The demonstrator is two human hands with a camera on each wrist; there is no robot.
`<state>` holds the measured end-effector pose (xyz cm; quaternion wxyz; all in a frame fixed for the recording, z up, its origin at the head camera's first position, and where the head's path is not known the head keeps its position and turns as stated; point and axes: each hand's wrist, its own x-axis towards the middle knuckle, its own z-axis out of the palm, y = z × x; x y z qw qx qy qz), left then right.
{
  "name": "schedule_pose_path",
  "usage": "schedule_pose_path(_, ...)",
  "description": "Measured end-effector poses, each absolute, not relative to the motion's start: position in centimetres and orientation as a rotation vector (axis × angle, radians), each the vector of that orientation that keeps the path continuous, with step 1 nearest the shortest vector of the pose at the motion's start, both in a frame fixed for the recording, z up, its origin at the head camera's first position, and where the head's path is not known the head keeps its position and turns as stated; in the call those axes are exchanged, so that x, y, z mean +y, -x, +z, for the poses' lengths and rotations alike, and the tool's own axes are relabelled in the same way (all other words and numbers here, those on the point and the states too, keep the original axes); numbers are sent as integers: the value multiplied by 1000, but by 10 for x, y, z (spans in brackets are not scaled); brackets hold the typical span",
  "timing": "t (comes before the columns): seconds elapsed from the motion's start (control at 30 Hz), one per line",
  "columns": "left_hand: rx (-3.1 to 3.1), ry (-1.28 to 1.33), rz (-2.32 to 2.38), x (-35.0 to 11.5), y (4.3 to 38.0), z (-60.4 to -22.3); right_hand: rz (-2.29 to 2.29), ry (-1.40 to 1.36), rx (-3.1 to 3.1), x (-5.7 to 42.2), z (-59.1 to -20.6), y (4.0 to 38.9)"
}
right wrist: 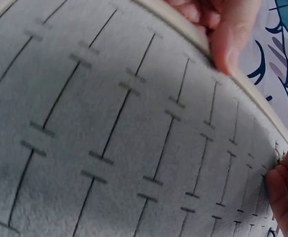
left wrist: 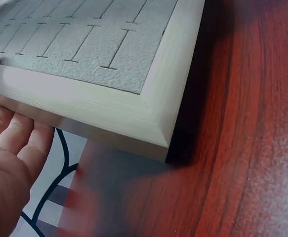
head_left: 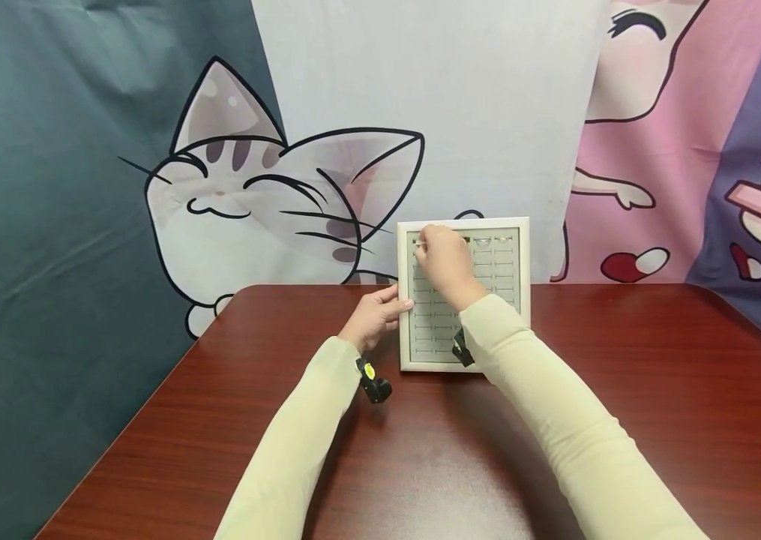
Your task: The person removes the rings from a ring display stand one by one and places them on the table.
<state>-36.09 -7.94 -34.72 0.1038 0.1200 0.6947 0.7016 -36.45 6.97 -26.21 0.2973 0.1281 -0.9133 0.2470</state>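
A white-framed ring display board (head_left: 525,262) stands nearly upright on the table, its grey padded face cut with rows of slots. My left hand (head_left: 372,319) grips its left edge, thumb on the front and the other fingers behind. At the upper left corner my right hand (head_left: 449,262) pinches a small ring (right wrist: 277,156) at a top-row slot; the fingers hide most of it. Two more rings, a silvery one (head_left: 483,241) and a golden one (head_left: 504,239), sit in the top row toward the right.
The dark red wooden table (head_left: 657,375) extends to both sides of the board and in front of it. Behind hangs a cloth backdrop (head_left: 488,90) with cartoon cats. Small black wrist cameras (head_left: 375,384) are strapped over the pale sleeves (head_left: 292,442).
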Motion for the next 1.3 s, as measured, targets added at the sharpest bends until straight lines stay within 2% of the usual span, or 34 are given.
schedule_pose_path(0.53,2050,-324,2090,-78,361,-345,443,-619,-2370,78,-255,366)
schedule_pose_path(1.3,2083,-267,2102,-77,360,-348,442,-723,-2298,86,-256,366)
